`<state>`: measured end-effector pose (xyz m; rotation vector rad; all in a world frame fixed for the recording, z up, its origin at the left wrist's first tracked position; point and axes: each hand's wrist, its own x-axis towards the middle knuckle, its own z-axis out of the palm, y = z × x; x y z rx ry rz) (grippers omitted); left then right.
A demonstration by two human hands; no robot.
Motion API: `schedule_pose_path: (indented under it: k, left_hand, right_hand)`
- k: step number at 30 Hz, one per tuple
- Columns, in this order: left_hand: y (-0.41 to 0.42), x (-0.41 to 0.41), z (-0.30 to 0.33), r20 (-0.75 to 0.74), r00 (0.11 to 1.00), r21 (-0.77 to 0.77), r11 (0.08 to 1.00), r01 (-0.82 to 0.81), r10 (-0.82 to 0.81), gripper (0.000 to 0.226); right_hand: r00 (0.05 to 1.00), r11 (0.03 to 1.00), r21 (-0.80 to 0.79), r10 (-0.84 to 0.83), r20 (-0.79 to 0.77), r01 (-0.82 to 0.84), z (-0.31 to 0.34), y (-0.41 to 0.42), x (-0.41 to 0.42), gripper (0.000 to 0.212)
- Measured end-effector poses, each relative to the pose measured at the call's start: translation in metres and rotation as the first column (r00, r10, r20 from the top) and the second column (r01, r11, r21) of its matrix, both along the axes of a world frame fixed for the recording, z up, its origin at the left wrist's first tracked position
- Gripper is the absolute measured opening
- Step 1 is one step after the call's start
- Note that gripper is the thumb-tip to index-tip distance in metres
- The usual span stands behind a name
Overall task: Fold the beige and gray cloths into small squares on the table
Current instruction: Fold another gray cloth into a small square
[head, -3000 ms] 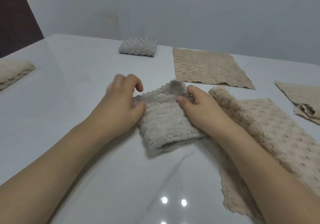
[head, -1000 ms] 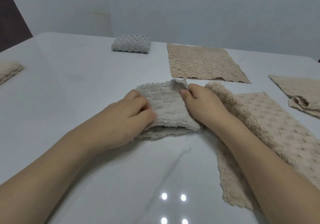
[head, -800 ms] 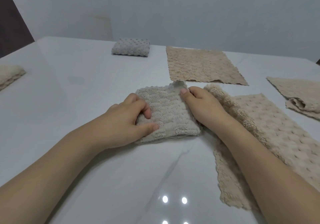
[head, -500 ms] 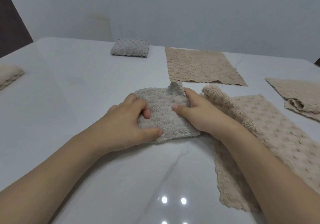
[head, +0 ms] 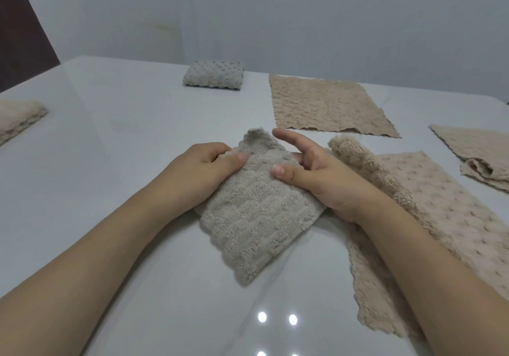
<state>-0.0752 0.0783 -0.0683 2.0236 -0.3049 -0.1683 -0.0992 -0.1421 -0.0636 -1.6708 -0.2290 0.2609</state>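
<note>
Two hands on one folded gray cloth [head: 256,223], mid-table, tilted diagonally, near corner pointing toward the person. Left hand [head: 202,172] grips its left edge, fingers curled over, thumb on top. Right hand [head: 316,176] holds the right edge: thumb pressed on top, index finger extended and lifted, other fingers tucked behind. Flat beige cloth [head: 413,212] lies under the right forearm. Another flat beige cloth [head: 325,107] farther back. Folded gray square [head: 214,78] at far side. Folded beige cloth [head: 19,117] at left edge, rumpled beige cloth [head: 479,154] far right. White table [head: 110,135].
</note>
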Motion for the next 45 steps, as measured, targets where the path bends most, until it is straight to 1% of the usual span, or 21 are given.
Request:
schedule_pose_path:
  k: [2, 3, 5, 7, 9, 10, 12, 13, 15, 17, 19, 20, 24, 26, 28, 31, 34, 37, 39, 41, 45]
  left_hand:
    - [0.001, 0.003, -0.001, 0.006, 0.999, -0.088, 0.995, -0.053, 0.053, 0.03]
    - [0.001, 0.003, 0.0, -0.003, 0.996, -0.164, 0.982, -0.093, 0.094, 0.025]
    - [-0.001, 0.003, 0.002, -0.052, 0.986, -0.327, 0.93, -0.167, 0.159, 0.022]
    - [-0.002, 0.005, 0.003, -0.13, 0.978, -0.455, 0.866, -0.205, 0.163, 0.015]
    - [-0.002, 0.006, 0.005, -0.181, 0.971, -0.494, 0.84, -0.225, 0.154, 0.013]
    - [-0.002, 0.006, 0.006, -0.184, 0.971, -0.49, 0.842, -0.225, 0.153, 0.012]
    - [-0.002, 0.005, 0.008, -0.169, 0.977, -0.46, 0.866, -0.198, 0.133, 0.014]
    - [-0.003, 0.004, 0.009, -0.166, 0.98, -0.454, 0.874, -0.171, 0.106, 0.019]
    - [-0.005, 0.004, 0.008, -0.152, 0.982, -0.403, 0.9, -0.167, 0.114, 0.031]
    - [-0.006, 0.009, 0.002, -0.063, 0.977, -0.245, 0.946, -0.211, 0.201, 0.031]
    - [-0.005, 0.014, -0.003, 0.04, 0.976, -0.052, 0.976, -0.214, 0.216, 0.029]
    - [-0.005, 0.016, -0.004, 0.067, 0.975, 0.013, 0.977, -0.212, 0.21, 0.027]
    - [-0.006, 0.021, -0.002, 0.086, 0.97, 0.1, 0.967, -0.236, 0.228, 0.023]
    - [-0.009, 0.019, 0.0, 0.135, 0.964, 0.187, 0.949, -0.253, 0.231, 0.025]
    - [-0.01, 0.014, 0.002, 0.184, 0.957, 0.263, 0.927, -0.268, 0.225, 0.027]
    - [0.0, 0.003, 0.004, 0.215, 0.951, 0.312, 0.907, -0.281, 0.221, 0.026]
    - [0.021, -0.011, 0.003, 0.247, 0.944, 0.388, 0.87, -0.304, 0.22, 0.028]
    - [0.041, -0.03, 0.0, 0.3, 0.921, 0.434, 0.825, -0.362, 0.247, 0.032]
    - [0.051, -0.041, -0.002, 0.317, 0.912, 0.465, 0.796, -0.389, 0.261, 0.032]
    - [0.058, -0.051, -0.002, 0.314, 0.913, 0.499, 0.773, -0.391, 0.259, 0.032]
    - [0.074, -0.067, 0.002, 0.276, 0.929, 0.542, 0.759, -0.362, 0.245, 0.034]
  right_hand:
    - [0.997, 0.997, 0.022, -0.072, 0.0, 0.072, 0.0, -0.001, 0.003, 0.07]
    - [0.993, 0.991, 0.076, -0.113, -0.012, 0.114, 0.002, -0.001, 0.004, 0.066]
    - [0.981, 0.955, 0.228, -0.174, -0.084, 0.189, 0.003, -0.002, 0.006, 0.054]
    - [0.976, 0.936, 0.286, -0.175, -0.133, 0.207, 0.005, 0.001, 0.004, 0.052]
    - [0.971, 0.926, 0.307, -0.18, -0.154, 0.221, 0.004, 0.007, 0.004, 0.05]
    - [0.961, 0.915, 0.305, -0.221, -0.169, 0.264, 0.003, 0.011, 0.005, 0.047]
    - [0.924, 0.89, 0.257, -0.338, -0.18, 0.376, -0.001, 0.019, 0.006, 0.038]
    - [0.904, 0.884, 0.197, -0.4, -0.152, 0.425, -0.003, 0.022, 0.006, 0.031]
    - [0.869, 0.868, 0.033, -0.494, -0.034, 0.495, -0.007, 0.027, 0.005, 0.024]
    - [0.849, 0.841, -0.112, -0.522, 0.088, 0.529, -0.008, 0.03, 0.003, 0.028]
    - [0.841, 0.818, -0.203, -0.507, 0.188, 0.538, -0.009, 0.03, 0.004, 0.033]
    - [0.837, 0.806, -0.235, -0.498, 0.228, 0.544, -0.008, 0.03, 0.004, 0.032]
    - [0.827, 0.805, -0.237, -0.467, 0.314, 0.544, -0.007, 0.033, 0.004, 0.022]
    - [0.813, 0.779, -0.268, -0.475, 0.337, 0.566, -0.007, 0.035, 0.006, 0.015]
    - [0.807, 0.744, -0.327, -0.483, 0.34, 0.583, -0.006, 0.037, 0.006, 0.022]
    - [0.819, 0.72, -0.392, -0.478, 0.316, 0.572, -0.001, 0.043, 0.001, 0.022]
    - [0.851, 0.711, -0.467, -0.427, 0.306, 0.525, -0.001, 0.057, -0.008, 0.024]
    - [0.868, 0.65, -0.575, -0.353, 0.35, 0.497, -0.006, 0.073, -0.019, 0.024]
    - [0.87, 0.635, -0.596, -0.321, 0.375, 0.491, -0.008, 0.081, -0.027, 0.024]
    - [0.878, 0.643, -0.602, -0.288, 0.384, 0.474, -0.009, 0.088, -0.035, 0.023]
    - [0.896, 0.641, -0.636, -0.219, 0.386, 0.431, -0.007, 0.1, -0.051, 0.027]
